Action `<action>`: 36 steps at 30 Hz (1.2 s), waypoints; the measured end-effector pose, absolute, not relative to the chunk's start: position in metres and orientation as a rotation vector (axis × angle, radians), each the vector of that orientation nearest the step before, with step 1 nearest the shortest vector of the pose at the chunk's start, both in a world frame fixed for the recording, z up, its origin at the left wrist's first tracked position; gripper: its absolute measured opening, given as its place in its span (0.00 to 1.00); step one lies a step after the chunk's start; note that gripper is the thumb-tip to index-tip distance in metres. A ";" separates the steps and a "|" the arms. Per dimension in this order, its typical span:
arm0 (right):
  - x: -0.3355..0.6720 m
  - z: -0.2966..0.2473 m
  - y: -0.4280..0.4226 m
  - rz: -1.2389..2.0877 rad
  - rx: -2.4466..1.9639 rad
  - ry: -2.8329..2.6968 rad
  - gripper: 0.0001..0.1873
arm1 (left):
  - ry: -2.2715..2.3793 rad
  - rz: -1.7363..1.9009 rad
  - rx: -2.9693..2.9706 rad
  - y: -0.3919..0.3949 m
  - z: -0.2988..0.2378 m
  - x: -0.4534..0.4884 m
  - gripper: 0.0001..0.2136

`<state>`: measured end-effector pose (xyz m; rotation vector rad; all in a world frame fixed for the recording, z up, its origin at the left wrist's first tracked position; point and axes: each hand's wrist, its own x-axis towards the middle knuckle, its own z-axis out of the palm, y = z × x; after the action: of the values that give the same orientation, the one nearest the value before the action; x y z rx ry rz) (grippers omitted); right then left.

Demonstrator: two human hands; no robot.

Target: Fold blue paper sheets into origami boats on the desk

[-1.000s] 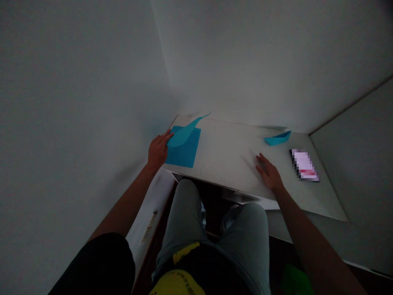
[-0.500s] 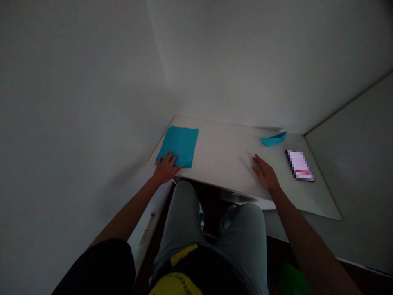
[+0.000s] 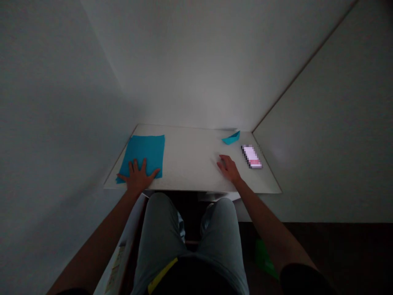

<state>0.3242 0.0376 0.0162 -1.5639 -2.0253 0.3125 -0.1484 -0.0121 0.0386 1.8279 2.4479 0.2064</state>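
Note:
A stack of blue paper sheets (image 3: 146, 151) lies flat at the left end of a small white table (image 3: 190, 164). My left hand (image 3: 138, 175) rests open on the near edge of the sheets, fingers spread. My right hand (image 3: 227, 167) lies flat and open on the bare tabletop toward the right, holding nothing. A small folded blue paper boat (image 3: 231, 138) sits at the far right of the table, beyond my right hand. A phone (image 3: 251, 156) with a lit screen lies just right of that hand.
The table stands in a corner, with white walls behind and to the left, and a white panel (image 3: 322, 135) on the right. My knees (image 3: 187, 221) are under the near edge. Something green (image 3: 264, 258) lies on the dark floor at right.
One second ago my left hand lifted a curling blue sheet at the stack; now the sheets lie flat with the hand pressed on their near edge. The view has swung, the right hand stayed.

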 end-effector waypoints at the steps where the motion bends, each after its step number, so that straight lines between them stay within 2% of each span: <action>1: 0.325 0.018 0.043 0.303 -1.571 -2.019 0.29 | 2.452 0.213 1.833 -0.013 0.038 -0.149 0.44; 9: 0.349 0.060 0.132 0.128 -1.914 -2.004 0.44 | 2.492 0.207 1.797 -0.009 0.035 -0.143 0.45; 11: 0.353 0.069 0.147 0.125 -2.010 -2.027 0.45 | 2.505 0.218 1.799 -0.008 0.034 -0.143 0.45; 16: 0.352 0.075 0.155 0.180 -2.126 -2.035 0.32 | 2.533 0.239 1.830 -0.008 0.031 -0.145 0.45; 22: 0.345 0.067 0.126 0.154 -1.989 -2.150 0.18 | 2.501 0.266 1.854 -0.011 0.033 -0.143 0.44; 31: 0.279 0.031 0.034 0.311 -1.372 -1.964 0.15 | 2.393 0.332 1.966 -0.015 0.035 -0.145 0.44; 33: 0.257 0.021 0.016 0.363 -1.310 -1.890 0.16 | 2.335 0.475 2.084 -0.019 0.033 -0.129 0.40; 36: 0.236 0.011 -0.001 0.462 -1.244 -1.817 0.10 | 2.113 0.661 2.195 -0.023 0.031 -0.083 0.31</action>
<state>0.2355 -0.0015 0.0113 -1.2439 -1.8172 0.4620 -0.0833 -0.0229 0.0308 2.1955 2.1133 0.6605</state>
